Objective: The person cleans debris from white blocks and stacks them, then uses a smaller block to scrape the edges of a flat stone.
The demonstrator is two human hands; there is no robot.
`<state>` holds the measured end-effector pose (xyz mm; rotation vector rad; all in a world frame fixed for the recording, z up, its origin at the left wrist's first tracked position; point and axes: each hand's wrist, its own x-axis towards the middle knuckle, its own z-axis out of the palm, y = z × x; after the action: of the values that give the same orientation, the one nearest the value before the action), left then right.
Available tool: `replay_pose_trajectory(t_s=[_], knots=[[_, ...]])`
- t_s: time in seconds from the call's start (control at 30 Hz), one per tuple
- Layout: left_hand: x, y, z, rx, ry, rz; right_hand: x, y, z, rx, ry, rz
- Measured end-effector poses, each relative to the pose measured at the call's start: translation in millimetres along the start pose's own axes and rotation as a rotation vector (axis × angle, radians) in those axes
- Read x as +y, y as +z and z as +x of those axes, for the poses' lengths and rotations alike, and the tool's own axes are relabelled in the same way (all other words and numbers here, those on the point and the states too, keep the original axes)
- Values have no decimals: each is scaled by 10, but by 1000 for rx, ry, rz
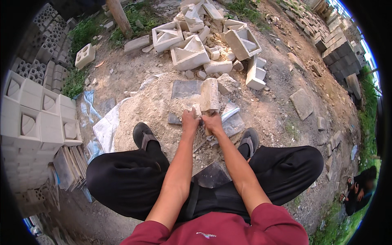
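Note:
Between my feet, both hands are close together over a patch of pale crushed rubble (139, 106). The fingers of my left hand (189, 121) are closed on a small whitish chunk (197, 109). My right hand (212, 123) is closed just beside it, at the near end of a long, rough concrete block (209, 92). A short tan end shows under the right fingers, but I cannot make out what it belongs to. A dark flat slab (186, 88) lies left of the block. Close to my left hand is a small grey stone piece (174, 119).
Ahead lies a heap of broken hollow blocks (190, 53). White patterned blocks (30, 106) are stacked at the left, with thin boards (67, 167) below. A wooden post (119, 18) stands far left; grey blocks (342, 53) are piled far right. Another person (359, 192) sits at the right.

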<state>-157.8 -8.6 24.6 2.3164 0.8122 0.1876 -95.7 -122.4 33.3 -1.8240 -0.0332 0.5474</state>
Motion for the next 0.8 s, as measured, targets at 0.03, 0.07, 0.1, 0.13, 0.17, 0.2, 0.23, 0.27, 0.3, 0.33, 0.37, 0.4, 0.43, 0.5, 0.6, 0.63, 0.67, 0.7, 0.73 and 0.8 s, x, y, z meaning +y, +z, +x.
replay_pose_trajectory(t_s=[0.03,0.07,0.1,0.13,0.17,0.2,0.23,0.27,0.3,0.33,0.37,0.4,0.43,0.5,0.6,0.63,0.67,0.7,0.73,0.8], knots=[[55,9,-12,15,26,18,51,-48,47,6,-1,-1],[106,13,-13,30,53,36,96,-120,109,28,-30,-11],[100,16,-22,25,49,37,112,-143,107,42,-50,-22],[100,21,-4,36,57,23,116,-145,131,42,-43,-23],[100,27,0,46,65,8,104,-150,187,117,-140,-57],[80,37,-1,42,60,8,32,-143,227,188,-239,-92],[27,25,-2,40,46,-21,-106,-108,218,172,-261,-128],[-32,8,-12,39,32,-49,-159,-49,183,160,-257,-127],[-38,12,-5,45,32,-53,-186,-54,209,147,-277,-149],[-56,7,-14,50,53,-26,-211,-45,230,133,-297,-170],[-80,-5,-9,56,73,3,-197,11,163,118,-333,-101],[10,15,-1,53,80,-17,-67,-19,158,130,-337,-157],[148,23,24,-17,27,-55,124,-80,184,110,-300,-99],[131,-14,28,-59,-10,-36,203,-28,97,70,-288,39],[51,-45,-28,49,54,-4,72,-78,20,55,-171,-170],[83,-45,-26,44,55,-8,52,-94,48,96,-223,-144],[117,-46,-4,17,51,-34,22,-112,101,101,-220,-148],[125,-50,-18,-13,41,-56,-70,-109,117,98,-187,-165],[93,-64,-27,-12,33,-54,-212,-75,117,88,-160,-178],[52,-89,-21,-18,-13,-79,-417,-36,69,56,-173,-287]])
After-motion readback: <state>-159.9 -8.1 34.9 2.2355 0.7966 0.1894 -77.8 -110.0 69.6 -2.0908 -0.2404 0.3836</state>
